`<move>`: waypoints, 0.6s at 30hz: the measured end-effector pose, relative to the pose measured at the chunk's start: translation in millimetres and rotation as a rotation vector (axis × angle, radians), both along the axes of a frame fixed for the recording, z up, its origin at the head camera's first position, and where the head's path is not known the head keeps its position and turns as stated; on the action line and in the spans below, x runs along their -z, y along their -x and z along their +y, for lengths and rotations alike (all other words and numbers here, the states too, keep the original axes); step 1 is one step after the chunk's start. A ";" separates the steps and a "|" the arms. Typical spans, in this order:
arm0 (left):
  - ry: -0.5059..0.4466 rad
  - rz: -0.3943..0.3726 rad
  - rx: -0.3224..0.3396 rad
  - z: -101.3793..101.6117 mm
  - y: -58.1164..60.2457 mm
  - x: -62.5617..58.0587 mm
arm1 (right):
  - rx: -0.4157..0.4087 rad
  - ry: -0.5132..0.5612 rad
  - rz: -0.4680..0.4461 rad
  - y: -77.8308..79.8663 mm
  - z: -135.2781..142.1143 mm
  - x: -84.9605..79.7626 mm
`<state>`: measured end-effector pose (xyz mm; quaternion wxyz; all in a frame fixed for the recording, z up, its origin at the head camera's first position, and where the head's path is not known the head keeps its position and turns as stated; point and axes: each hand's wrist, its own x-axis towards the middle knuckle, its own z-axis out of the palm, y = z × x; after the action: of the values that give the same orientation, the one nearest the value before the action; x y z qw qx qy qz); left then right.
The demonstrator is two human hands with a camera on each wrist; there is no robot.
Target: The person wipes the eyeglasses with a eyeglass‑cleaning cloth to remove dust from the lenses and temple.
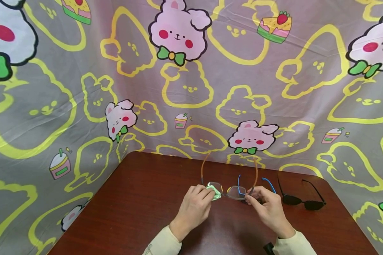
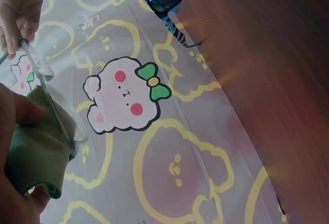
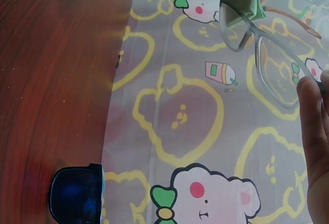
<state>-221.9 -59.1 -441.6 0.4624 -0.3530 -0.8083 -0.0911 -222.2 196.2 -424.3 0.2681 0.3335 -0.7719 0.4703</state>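
Note:
A pair of clear-lensed eyeglasses (image 1: 236, 192) with brownish temples is held up between both hands, temples pointing away. My left hand (image 1: 195, 205) pinches a green cloth (image 1: 214, 193) over the left lens; in the left wrist view the cloth (image 2: 38, 142) is folded about the lens edge. My right hand (image 1: 268, 205) grips the frame at its right hinge between thumb and fingers. In the right wrist view the eyeglasses (image 3: 277, 72) show the right lens uncovered, with the cloth (image 3: 247, 0) on the other lens.
Black sunglasses (image 1: 306, 203) lie on the brown table (image 1: 140, 198) to the right. Glasses with blue temples (image 1: 268, 185) lie behind the right hand, partly hidden. A patterned cloth backdrop (image 1: 191, 117) rises along the table's back and sides.

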 end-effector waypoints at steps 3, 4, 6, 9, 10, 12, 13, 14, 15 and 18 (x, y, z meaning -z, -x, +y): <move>0.014 -0.001 -0.001 2.4 -0.6 0.8 | -0.022 0.003 0.006 0.3 -0.2 0.9; 0.018 -0.004 -0.002 3.1 -0.9 0.8 | -0.026 0.004 0.004 0.2 -0.4 0.9; 0.025 -0.001 -0.006 4.1 -1.2 0.8 | -0.034 0.008 0.002 0.1 -0.7 0.7; 0.034 0.002 -0.020 5.4 -1.7 0.5 | -0.044 0.004 0.005 0.1 -1.1 0.2; 0.035 0.001 -0.027 5.9 -1.9 0.5 | -0.048 0.002 0.006 0.2 -1.3 0.2; 0.036 -0.003 -0.045 6.9 -2.1 0.9 | -0.057 -0.004 0.009 0.2 -1.5 0.2; 0.036 -0.006 -0.056 7.4 -2.3 1.1 | -0.058 -0.007 0.012 0.3 -1.7 0.2; 0.034 -0.011 -0.066 7.9 -2.5 1.4 | -0.061 -0.006 0.015 0.3 -1.9 0.3; 0.031 -0.011 -0.077 8.4 -2.7 1.6 | -0.064 -0.007 0.016 0.3 -2.1 0.4; 0.023 -0.005 -0.111 9.1 -2.9 2.2 | -0.066 -0.013 0.015 0.0 -2.4 0.8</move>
<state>-219.0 -50.0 -443.9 0.4606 -0.3124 -0.8289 -0.0571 -222.2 193.8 -425.0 0.2561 0.3642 -0.7615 0.4711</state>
